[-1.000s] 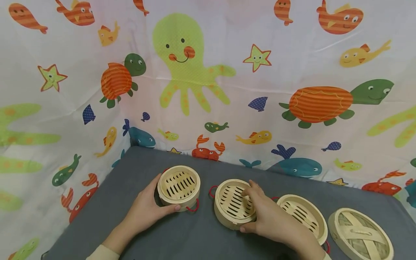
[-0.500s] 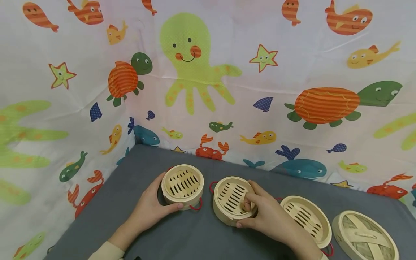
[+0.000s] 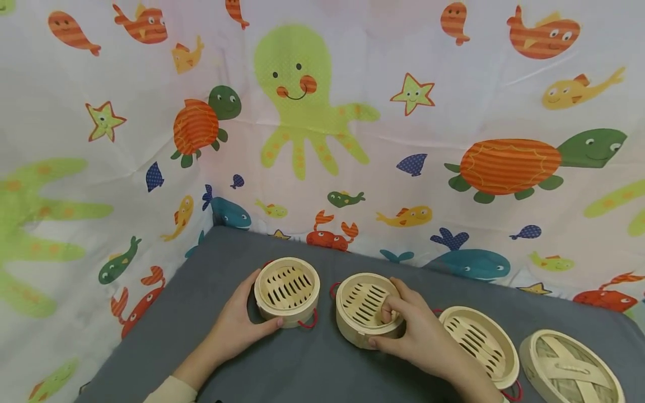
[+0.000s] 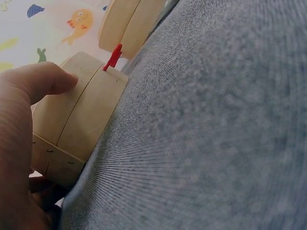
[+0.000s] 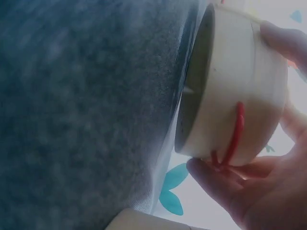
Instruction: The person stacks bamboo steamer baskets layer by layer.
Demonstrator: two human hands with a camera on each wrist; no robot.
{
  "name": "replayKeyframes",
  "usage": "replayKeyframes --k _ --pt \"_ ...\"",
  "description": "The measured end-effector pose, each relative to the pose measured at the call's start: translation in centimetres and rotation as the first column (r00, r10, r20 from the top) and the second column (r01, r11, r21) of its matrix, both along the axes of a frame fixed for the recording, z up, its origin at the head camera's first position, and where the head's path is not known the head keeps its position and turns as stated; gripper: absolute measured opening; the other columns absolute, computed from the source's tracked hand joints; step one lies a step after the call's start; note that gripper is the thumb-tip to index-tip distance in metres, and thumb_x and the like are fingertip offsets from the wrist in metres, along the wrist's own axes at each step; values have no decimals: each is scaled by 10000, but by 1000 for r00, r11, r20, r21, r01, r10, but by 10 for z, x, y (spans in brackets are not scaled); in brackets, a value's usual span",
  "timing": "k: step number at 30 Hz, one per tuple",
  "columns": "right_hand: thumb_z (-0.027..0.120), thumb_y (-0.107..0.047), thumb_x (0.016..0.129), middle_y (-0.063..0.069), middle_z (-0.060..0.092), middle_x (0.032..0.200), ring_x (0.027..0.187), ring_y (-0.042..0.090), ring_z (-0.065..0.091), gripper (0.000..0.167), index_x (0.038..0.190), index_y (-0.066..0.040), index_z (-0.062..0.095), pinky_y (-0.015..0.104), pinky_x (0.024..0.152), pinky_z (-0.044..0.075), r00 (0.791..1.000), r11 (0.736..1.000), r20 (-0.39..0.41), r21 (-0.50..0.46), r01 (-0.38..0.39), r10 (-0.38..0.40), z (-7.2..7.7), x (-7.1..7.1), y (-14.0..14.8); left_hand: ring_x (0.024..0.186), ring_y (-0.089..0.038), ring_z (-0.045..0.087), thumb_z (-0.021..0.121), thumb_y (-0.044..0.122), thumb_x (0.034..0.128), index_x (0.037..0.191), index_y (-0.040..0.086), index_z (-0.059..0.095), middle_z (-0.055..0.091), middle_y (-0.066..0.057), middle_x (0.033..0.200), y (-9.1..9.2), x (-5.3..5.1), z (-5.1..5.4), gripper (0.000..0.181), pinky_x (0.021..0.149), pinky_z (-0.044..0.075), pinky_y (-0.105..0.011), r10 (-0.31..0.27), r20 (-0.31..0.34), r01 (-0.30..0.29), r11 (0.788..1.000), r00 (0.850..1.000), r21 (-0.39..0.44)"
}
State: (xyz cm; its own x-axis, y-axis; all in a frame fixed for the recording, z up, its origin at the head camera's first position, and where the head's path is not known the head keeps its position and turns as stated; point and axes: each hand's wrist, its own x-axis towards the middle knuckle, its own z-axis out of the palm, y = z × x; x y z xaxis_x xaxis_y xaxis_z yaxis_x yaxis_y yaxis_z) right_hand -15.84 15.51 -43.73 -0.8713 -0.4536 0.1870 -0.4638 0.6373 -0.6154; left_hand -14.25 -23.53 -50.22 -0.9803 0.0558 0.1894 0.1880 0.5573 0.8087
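Note:
A small round bamboo steamer basket (image 3: 286,286) with slotted base and red cord loops stands at the left of the grey cloth. My left hand (image 3: 234,324) grips it around its side, with the thumb (image 4: 50,81) on the near wall in the left wrist view. To its right, my right hand (image 3: 420,330) holds a second bamboo steamer basket (image 3: 359,305), thumb on the near wall and one bent finger inside over the slats. In the right wrist view, this basket's underside rim (image 5: 194,91) shows, with part of it apart from the cloth.
Right of my right hand lies a third steamer basket (image 3: 476,344), partly behind the forearm. A woven bamboo lid (image 3: 571,366) with a crossed band sits beyond it at the far right. A white curtain (image 3: 353,129) printed with sea animals borders the grey cloth (image 3: 292,364).
The head view has shifted a little, so everything sits slightly further right. A finger of my right hand has bent into the second basket. My left hand keeps its grip.

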Motion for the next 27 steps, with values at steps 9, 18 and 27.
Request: replayKeyframes --k 9,18,27 --pt "968 -475 839 294 366 1690 1518 622 318 469 898 -320 529 840 1032 387 996 992 27 -94 85 -83 6 -3 -3 1568 -449 359 962 460 844 1696 63 320 396 -208 1687 4 3 1 1138 1211 313 -726 -4 2 4 999 1000 45" --pt "988 -387 834 240 301 1737 1575 568 223 479 902 -258 531 846 1072 333 983 955 24 -233 182 -182 17 -5 -28 1546 -403 416 950 617 797 1681 103 357 456 -162 1646 6 -1 6 1183 1195 360 -701 46 35 -46 999 998 -9" --pt "994 -326 831 271 302 1723 1576 579 222 480 889 -260 522 840 1064 375 990 945 -16 -300 132 -143 13 -12 -59 1498 -361 487 949 648 778 1671 83 385 499 -130 1606 7 -1 2 1197 1173 425 -650 47 -34 -49 997 998 -59"
